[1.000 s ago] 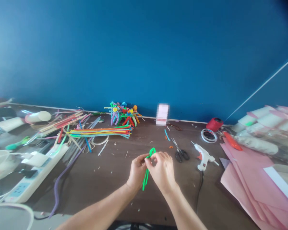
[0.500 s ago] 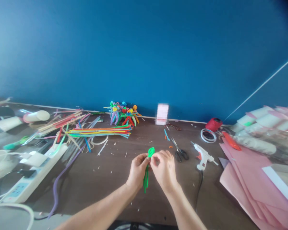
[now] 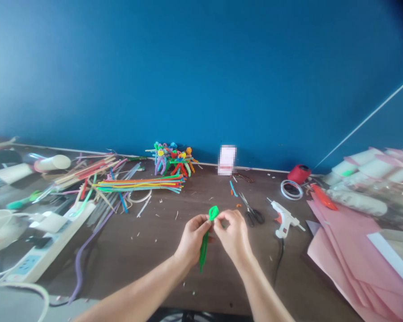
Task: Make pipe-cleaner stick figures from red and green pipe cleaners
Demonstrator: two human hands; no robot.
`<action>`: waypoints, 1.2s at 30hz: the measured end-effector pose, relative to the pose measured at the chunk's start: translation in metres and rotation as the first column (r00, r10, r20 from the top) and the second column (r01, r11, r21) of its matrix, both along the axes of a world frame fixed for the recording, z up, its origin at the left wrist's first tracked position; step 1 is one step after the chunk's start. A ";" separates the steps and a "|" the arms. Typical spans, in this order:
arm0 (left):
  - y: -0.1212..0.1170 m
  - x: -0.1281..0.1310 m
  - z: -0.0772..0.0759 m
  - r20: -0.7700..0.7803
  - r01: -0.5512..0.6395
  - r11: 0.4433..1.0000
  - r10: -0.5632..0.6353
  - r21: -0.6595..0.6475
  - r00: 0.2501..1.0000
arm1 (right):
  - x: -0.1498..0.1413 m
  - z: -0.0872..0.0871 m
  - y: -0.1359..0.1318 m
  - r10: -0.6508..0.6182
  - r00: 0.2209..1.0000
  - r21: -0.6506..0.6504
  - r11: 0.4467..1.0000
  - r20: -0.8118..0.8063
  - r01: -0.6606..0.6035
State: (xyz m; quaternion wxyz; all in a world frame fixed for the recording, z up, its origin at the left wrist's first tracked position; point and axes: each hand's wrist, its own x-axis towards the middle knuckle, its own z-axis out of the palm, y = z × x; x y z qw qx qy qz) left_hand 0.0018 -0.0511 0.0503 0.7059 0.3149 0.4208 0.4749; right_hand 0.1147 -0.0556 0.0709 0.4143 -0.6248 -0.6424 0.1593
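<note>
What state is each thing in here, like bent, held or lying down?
Left hand: closed around the green pipe cleaner.
Right hand: pinching near its top loop.
Green pipe cleaner: bent into a loop with a doubled stem.
Scissors: lying flat.
Hot glue gun: lying down, cord attached.
Pink paper sheets: piled, fanned out.
Loose pipe cleaners: lying straight in a bundle.

The green pipe cleaner [image 3: 204, 252] is showing a soft, fuzzy pile. The desk [image 3: 137, 250] is looking like smooth, matt, dark-brown wood. The scissors [image 3: 253, 216] are pairing bright metal blades with black plastic handles, the glue gun [image 3: 283, 220] is gleaming in smooth white plastic, and the pink paper sheets [image 3: 349, 255] at the desk's right edge are staying matt.
</note>
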 end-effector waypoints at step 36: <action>0.009 -0.021 -0.001 0.329 0.342 0.932 -0.287 -0.123 0.900 | 0.004 -0.006 0.004 -0.063 0.354 -0.247 0.829 -0.933 -0.502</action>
